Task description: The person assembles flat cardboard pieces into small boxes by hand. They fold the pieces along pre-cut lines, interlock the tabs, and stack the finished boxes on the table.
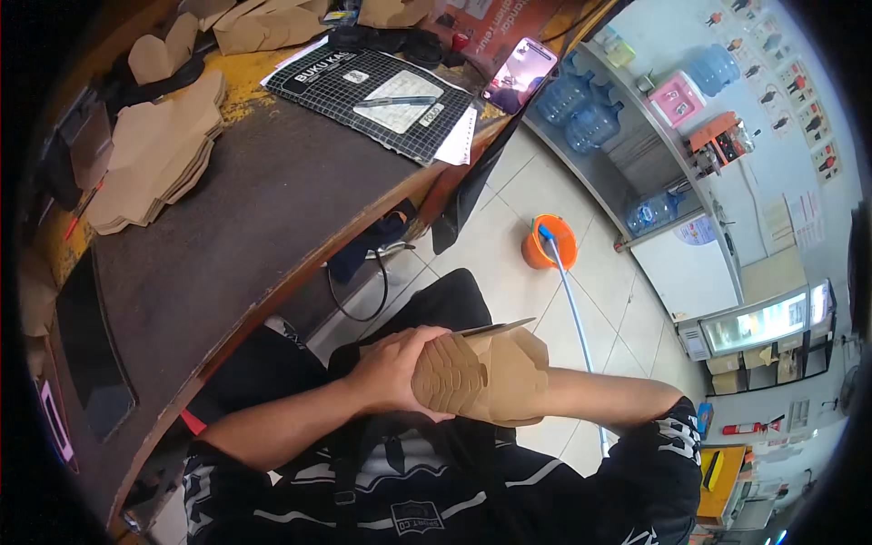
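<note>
While the nested cartons (451, 374) are held up off the table (227, 227), out past its near edge and over the person's lap, the step in hand appears to be bringing several brown card cartons together into 1 stack. Their layered rims show at the left end; a larger open carton wall forms the right end.

The left hand (389, 368) is clamped around the left end of the stack, its thumb over the top and its fingertips showing below, spread apart by the thickness of the card. The right forearm (604, 397) runs in from the right to the other end, but the right hand is hidden by the card, so I cannot tell whether its fingers are apart or together, or whether they sit inside or behind the carton.

The next move probably calls for a steady left grip and an even push from the right, so that the thin walls seat without creasing.

On the table, flat card blanks (154, 163) lie piled toward the left edge, and 1 notebook (318, 86) lies near the far right corner, beside a phone (520, 75).
</note>
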Demonstrator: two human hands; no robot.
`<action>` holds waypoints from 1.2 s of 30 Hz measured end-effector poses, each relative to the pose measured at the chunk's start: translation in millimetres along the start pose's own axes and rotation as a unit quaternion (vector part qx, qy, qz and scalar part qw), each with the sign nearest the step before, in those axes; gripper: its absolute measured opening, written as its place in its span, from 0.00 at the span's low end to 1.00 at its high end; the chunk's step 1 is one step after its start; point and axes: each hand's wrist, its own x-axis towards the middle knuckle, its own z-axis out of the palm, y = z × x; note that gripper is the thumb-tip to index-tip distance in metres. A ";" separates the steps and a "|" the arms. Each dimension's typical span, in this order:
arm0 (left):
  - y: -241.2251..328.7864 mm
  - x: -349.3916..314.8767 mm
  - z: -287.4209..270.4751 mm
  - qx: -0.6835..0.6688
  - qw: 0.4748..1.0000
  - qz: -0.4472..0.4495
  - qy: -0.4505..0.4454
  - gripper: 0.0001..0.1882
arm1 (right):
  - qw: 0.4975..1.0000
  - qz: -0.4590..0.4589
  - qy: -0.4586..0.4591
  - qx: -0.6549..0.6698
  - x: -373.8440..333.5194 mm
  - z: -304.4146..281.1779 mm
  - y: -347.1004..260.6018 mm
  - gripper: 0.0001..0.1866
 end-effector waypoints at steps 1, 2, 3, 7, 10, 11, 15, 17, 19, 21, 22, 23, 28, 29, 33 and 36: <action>-2.2 -1.9 -0.4 0.000 1.000 -0.006 0.002 0.60 | 1.000 0.003 -0.003 -0.015 6.0 4.5 1.3 0.30; -3.7 -3.2 -0.3 0.000 1.000 -0.011 0.003 0.60 | 0.999 0.007 -0.005 -0.031 10.4 6.9 1.5 0.29; -4.8 -4.1 -0.3 0.000 1.000 -0.015 0.003 0.60 | 0.999 0.012 -0.005 -0.047 14.2 8.1 1.8 0.29; -10.5 -4.2 -6.2 -0.025 0.999 -0.035 -0.008 0.61 | 0.993 0.058 0.001 -0.106 14.4 6.0 0.7 0.27; -14.8 -6.1 -3.3 -0.009 1.000 -0.027 -0.008 0.60 | 0.956 0.003 -0.066 -0.285 38.9 -19.5 -46.4 0.28; -18.0 -5.2 -0.8 -0.017 1.000 -0.008 -0.003 0.60 | 0.946 0.031 -0.137 -0.293 50.8 -35.4 -69.7 0.28; -6.7 7.5 -7.0 -0.028 0.999 -0.040 -0.018 0.60 | 0.994 -0.058 -0.030 -0.091 18.5 -72.1 -55.9 0.26; -8.2 7.9 -12.0 -0.026 0.998 -0.055 -0.023 0.61 | 0.990 0.089 -0.109 0.030 16.4 -132.9 -85.2 0.24; -12.4 4.3 -18.5 -0.026 0.996 -0.085 0.015 0.61 | 0.994 0.091 -0.009 -0.063 3.9 -179.2 -91.1 0.27; -21.9 3.8 -17.7 -0.037 0.994 -0.095 0.049 0.61 | 0.958 0.045 0.257 -0.121 13.0 -195.5 -99.5 0.36; -22.0 4.4 -17.8 -0.046 0.992 -0.104 0.048 0.61 | 0.915 0.034 0.374 -0.149 26.9 -200.5 -109.5 0.42; -20.6 6.7 -18.3 -0.052 0.991 -0.112 0.047 0.61 | 0.857 0.026 0.486 -0.170 40.6 -204.4 -118.2 0.47; -29.6 11.1 -12.3 -0.049 0.990 -0.113 0.064 0.62 | 0.765 -0.116 0.608 -0.176 109.2 -249.9 -141.8 0.52; -31.9 13.3 -13.0 -0.047 0.991 -0.108 0.070 0.62 | 0.759 -0.143 0.602 -0.203 121.4 -253.0 -150.0 0.52; -37.8 12.4 -17.4 -0.096 0.984 -0.128 0.076 0.60 | 0.799 -0.150 0.527 -0.250 201.7 -289.0 -162.5 0.46; -56.8 19.1 -12.3 -0.107 0.984 -0.121 0.079 0.59 | 0.848 -0.088 0.452 -0.263 283.6 -327.1 -146.6 0.24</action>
